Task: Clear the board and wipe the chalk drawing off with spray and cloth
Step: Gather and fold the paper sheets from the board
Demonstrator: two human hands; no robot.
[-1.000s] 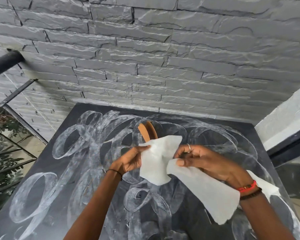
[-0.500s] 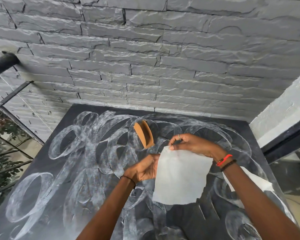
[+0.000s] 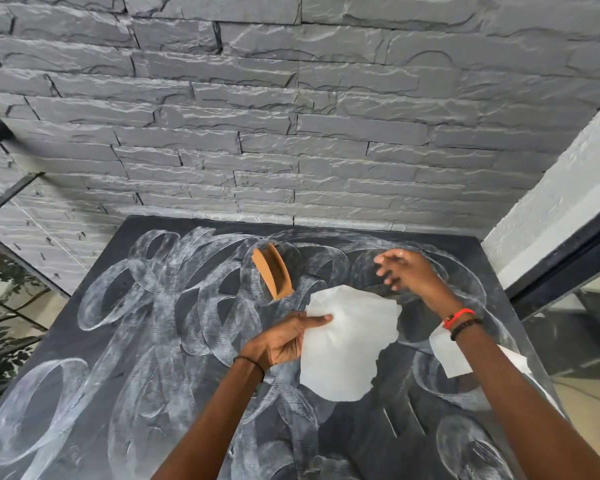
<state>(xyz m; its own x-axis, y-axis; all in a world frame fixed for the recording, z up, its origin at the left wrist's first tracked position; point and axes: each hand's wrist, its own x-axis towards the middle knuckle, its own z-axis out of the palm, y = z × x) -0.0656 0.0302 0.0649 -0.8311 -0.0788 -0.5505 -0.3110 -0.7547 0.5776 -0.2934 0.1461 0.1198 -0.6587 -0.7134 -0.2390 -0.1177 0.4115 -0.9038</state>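
**Grey, black and chalk white**

The board (image 3: 361, 441) is black to dark grey. The chalk drawing (image 3: 194, 299) covers it in broad white loops and ribbons, finely streaked and smudged to pale grey in places. The cloth (image 3: 347, 344) is plain white, as is a second sheet (image 3: 447, 355) at the right. A tan-orange holder (image 3: 272, 273) is the one warm colour on the board. The wall (image 3: 291, 116) is mid-grey rough stone in long staggered courses with dark joints. The pillar (image 3: 551, 209) is pale grey, edged by a black frame (image 3: 568, 258). A red band (image 3: 459, 315) and a black one (image 3: 465, 327) circle the right wrist; a thin black band (image 3: 250, 362) circles the left. Green leaves (image 3: 0, 271) show at far left.
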